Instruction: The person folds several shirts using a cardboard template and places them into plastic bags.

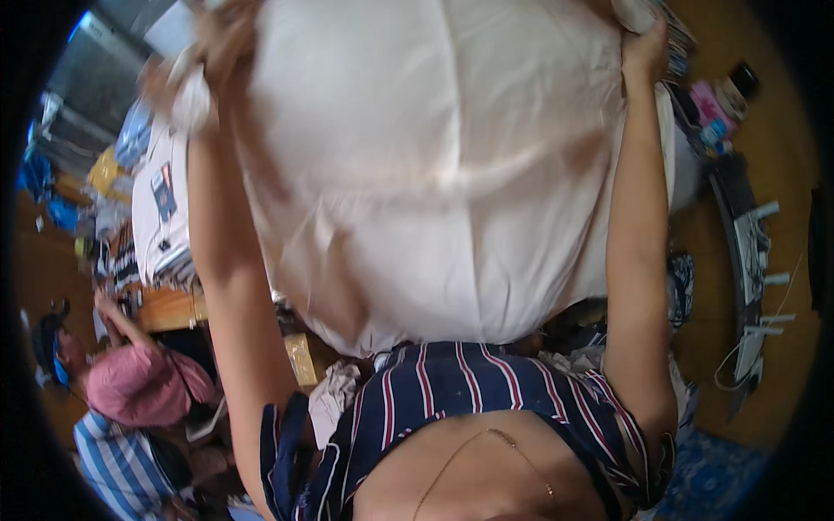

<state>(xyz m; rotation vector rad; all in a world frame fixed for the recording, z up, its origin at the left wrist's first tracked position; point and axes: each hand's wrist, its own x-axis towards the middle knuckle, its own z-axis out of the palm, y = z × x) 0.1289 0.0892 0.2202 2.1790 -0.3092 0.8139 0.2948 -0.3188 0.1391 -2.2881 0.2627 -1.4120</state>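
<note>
A large cream cloth point(452, 113) hangs stretched between my raised arms, with a crease running down its middle and folds lower down. Its lower edge reaches my striped top. At the upper left, my left hand point(221, 43) is smeared by motion but closed on the cloth's edge, where a bunched bit of fabric pokes out. My right hand point(645, 54), at the upper right, grips the opposite edge, with a fold of the cloth above the fingers. Whatever lies behind the cloth is hidden.
Stacked pale fabric point(165, 208) with a dark card-like item lies on the left. Two other people, one in a pink shirt point(143, 386), are at the lower left. Power strips with cables point(749, 260) stand along the right. Crumpled cloth point(337, 391) lies beside me.
</note>
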